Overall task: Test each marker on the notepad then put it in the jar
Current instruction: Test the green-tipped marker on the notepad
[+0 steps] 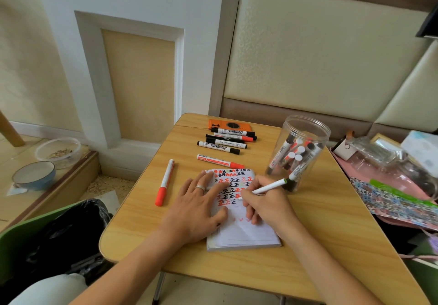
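Wooden and yellow, the small table [248, 264] carried a white paper notepad [239, 231] near its middle, full of red and black marks. The left hand [198, 207] lay flat and open on the page, while the right hand [265, 204] gripped a white marker with a green end [272, 186], tip on the paper. The clear plastic jar [301, 148] holding markers stood near the right edge, and more red and black markers [225, 142] lay by the far edge.

Orange phone [229, 124], blue bowl [34, 175], bin bag [71, 236]
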Demonstrator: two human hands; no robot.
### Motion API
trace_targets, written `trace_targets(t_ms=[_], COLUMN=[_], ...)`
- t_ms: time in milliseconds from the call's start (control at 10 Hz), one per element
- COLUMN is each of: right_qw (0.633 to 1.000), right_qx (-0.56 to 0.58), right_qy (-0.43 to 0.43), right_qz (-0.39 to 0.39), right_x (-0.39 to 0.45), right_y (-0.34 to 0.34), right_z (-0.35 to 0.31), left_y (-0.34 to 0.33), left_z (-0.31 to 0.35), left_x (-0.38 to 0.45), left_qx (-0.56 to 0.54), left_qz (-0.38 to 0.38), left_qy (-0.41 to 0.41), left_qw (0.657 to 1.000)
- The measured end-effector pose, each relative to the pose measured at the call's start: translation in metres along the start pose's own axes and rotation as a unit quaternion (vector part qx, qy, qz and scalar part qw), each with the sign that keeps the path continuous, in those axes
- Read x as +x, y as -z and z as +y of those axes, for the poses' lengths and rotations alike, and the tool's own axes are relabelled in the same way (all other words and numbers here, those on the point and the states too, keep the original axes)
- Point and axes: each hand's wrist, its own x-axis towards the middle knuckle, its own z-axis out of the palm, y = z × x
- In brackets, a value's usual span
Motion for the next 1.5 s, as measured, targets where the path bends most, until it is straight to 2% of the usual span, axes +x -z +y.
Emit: trace_targets(t_ms=[500,900,1500], right_qw=[0.999,0.997,0.999], right_qx=[-0.039,-0.063,-0.035], right_qy=[-0.022,-0.036,-0.028], right_qz=[0.031,0.01,0.016], right_x=[-0.0005,-0.0036,-0.0035], right_y=[-0.0015,-0.0018,-0.0016], right_z=[-0.0056,-0.0102,-0.0101], left_y=[-0.0013,-0.003,-0.0026], left_z=[-0.0012,-0.0019,-0.0026], left_x=[0.0007,0.0005,0.0013], left_qx=[0.007,0.007,0.013], left_qz=[-0.002,0.006,-0.003], left_qy=[-0.002,-0.003,-0.005], left_qw=[1.0,1.0,1.0])
